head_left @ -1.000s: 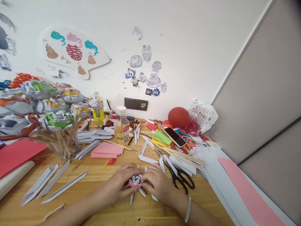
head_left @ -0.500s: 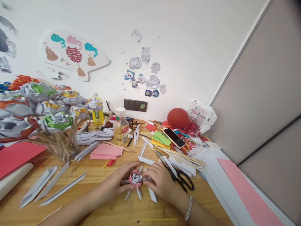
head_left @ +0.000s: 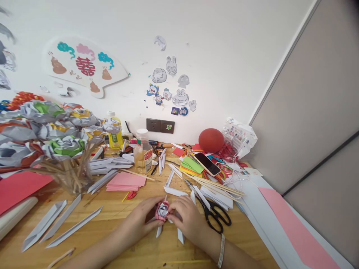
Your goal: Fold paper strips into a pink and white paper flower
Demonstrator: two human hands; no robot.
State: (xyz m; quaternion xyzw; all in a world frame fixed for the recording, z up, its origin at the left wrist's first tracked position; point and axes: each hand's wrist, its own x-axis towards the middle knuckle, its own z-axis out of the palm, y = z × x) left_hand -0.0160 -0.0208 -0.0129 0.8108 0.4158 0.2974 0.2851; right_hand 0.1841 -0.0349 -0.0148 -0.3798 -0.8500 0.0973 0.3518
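Note:
Both my hands meet low at the middle of the wooden table around a small pink and grey paper flower. My left hand pinches it from the left with curled fingers. From the right, my right hand closes its fingers on the same flower; a bracelet sits on that wrist. White folded paper strips poke out from under the flower toward me.
Black scissors lie just right of my right hand. A pink paper stack, a glass jar, a phone, wooden skewers and a red ball lie beyond. A jar of paper flowers on sticks stands at left, long folded strips before it.
The flower has been turned between my fingers and shifted slightly away from me. The white strips under it have closed from a spread fan to fewer showing.

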